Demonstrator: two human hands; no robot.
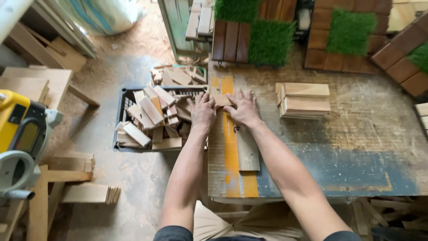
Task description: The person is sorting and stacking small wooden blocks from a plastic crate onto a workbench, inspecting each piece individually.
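Both forearms stretch over the workbench [356,134]; left hand [203,111] and right hand [243,108] press flat, fingers spread, on a small wood piece [221,99] (beside the scrap crate [122,120]). Positioning seems underway; shifting it needs steady, even pressure.

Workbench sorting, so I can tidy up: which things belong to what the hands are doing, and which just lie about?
In hand:
left hand
right hand
small block
long slat

Lying about:
stacked boards
scrap crate
yellow saw
grass tiles
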